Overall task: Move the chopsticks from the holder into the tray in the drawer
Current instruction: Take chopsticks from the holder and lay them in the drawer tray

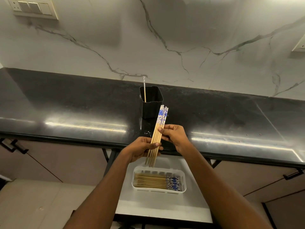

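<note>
While a bundle (156, 136) of chopsticks is held over the front edge of the tabletop (66, 104), above the open drawer (161, 207), the transfer stands part-done. The left hand (140, 148) grips the bare lower half, thumb across the front. The right hand (175, 135) pinches the bundle higher up, below the blue-patterned tops. The bundle is tilted, its tips pointing down toward the tray (158, 192) but clear of it.

Tray: white, set in the drawer, holding a layer (151, 180) of chopsticks laid flat side by side, patterned ends to the right.

Holder (151, 106): black, square, upright on the tabletop just behind the hands. One chopstick (144, 91) stands in it, at the far left corner. No others are seen inside, though the near wall hides the bottom.

Assessment: most of the work appears complete. Outstanding: lay the bundle in the tray in line with the layer, then fetch the last chopstick.

Surroundings: the tabletop is dark polished stone with bands of glare along its front edge. The wall (165, 38) behind is white marble with grey veins, with a switch plate (33, 8) at upper left and a socket (299, 45) at far right. Cabinet fronts (49, 162) with dark handles (14, 146) flank the drawer below
</note>
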